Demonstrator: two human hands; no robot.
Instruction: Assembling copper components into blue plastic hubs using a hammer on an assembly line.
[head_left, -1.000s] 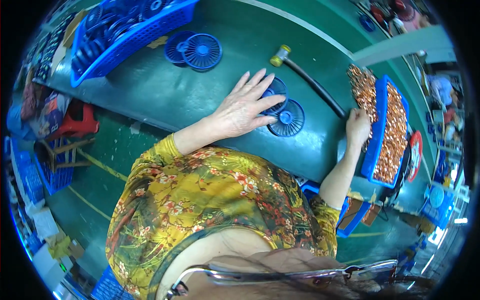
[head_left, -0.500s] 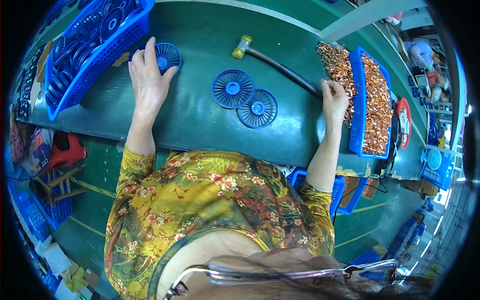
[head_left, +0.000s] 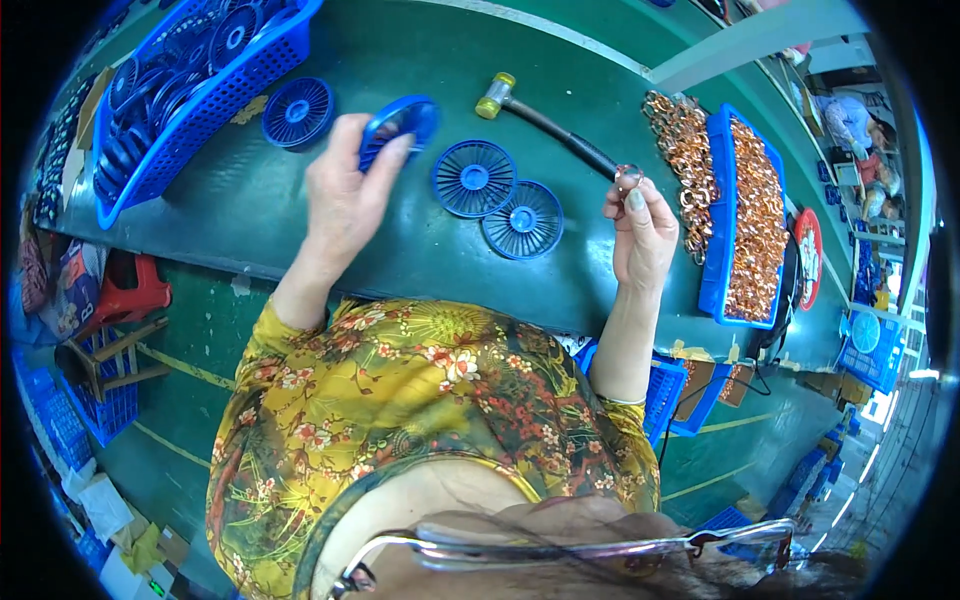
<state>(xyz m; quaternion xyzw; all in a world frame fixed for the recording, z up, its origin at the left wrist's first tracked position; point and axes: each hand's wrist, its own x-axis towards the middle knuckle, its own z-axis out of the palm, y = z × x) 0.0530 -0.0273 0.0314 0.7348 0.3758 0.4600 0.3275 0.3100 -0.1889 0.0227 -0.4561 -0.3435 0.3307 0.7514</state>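
My left hand (head_left: 345, 195) grips a round blue spoked plastic disc (head_left: 412, 116) by its edge, tilted and raised above the green table, a little smeared by motion. My right hand (head_left: 643, 235) pinches a small shiny copper-coloured ring (head_left: 627, 174) between thumb and fingers, near the handle end of a hammer (head_left: 555, 130). Between my hands lie two more spoked discs: one (head_left: 474, 177) partly overlaps the other (head_left: 523, 220). Another blue disc (head_left: 298, 113) rests to the left, beside a blue basket (head_left: 210, 130).
The blue basket at the far left is heaped with similar discs. On the right, a blue tray (head_left: 716, 215) holds many copper rings, with a loose pile of rings (head_left: 684, 140) against its left side. A red stool (head_left: 135, 290) stands below the table's left end.
My left hand has moved right and lifted a blue disc off the table, uncovering another disc at the left. My right hand has come left from the ring pile with a copper ring.
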